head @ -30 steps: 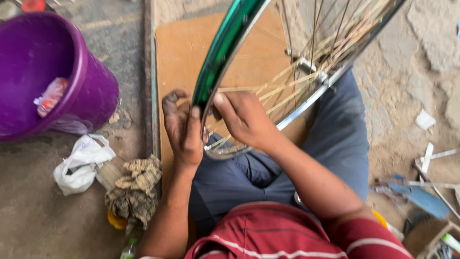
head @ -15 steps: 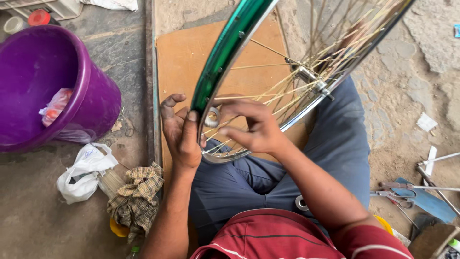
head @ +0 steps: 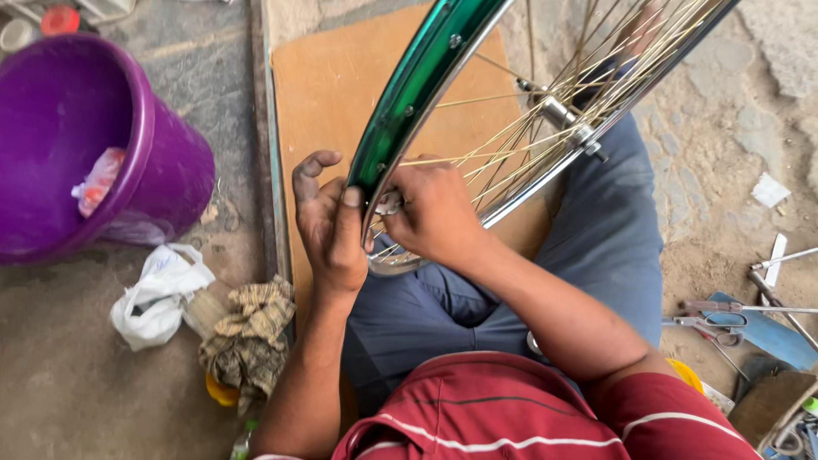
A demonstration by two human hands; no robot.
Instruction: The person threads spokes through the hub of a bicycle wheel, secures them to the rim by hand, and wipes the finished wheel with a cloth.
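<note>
A bicycle wheel with a green rim (head: 409, 94) and thin brass-coloured spokes (head: 545, 128) stands tilted over my lap, its metal hub (head: 562, 115) in the middle. My left hand (head: 328, 226) grips the lower part of the rim from outside, thumb pressed on the green edge. Inside the rim, my right hand (head: 434, 213) is closed around a small metal tool (head: 388, 203) where a spoke meets the rim. A flat wooden board (head: 332, 94) lies on the ground beneath the wheel.
A purple bucket (head: 162, 170) holding a plastic wrapper stands at the left. A white plastic bag (head: 158, 294) and a checked rag (head: 251, 332) lie beside my left arm. Pliers (head: 711, 324) and metal rods (head: 784, 294) rest on the ground at the right.
The view has shifted slightly; the bucket sits further into frame. My right hand has turned a little at the rim while my left hand keeps its grip.
</note>
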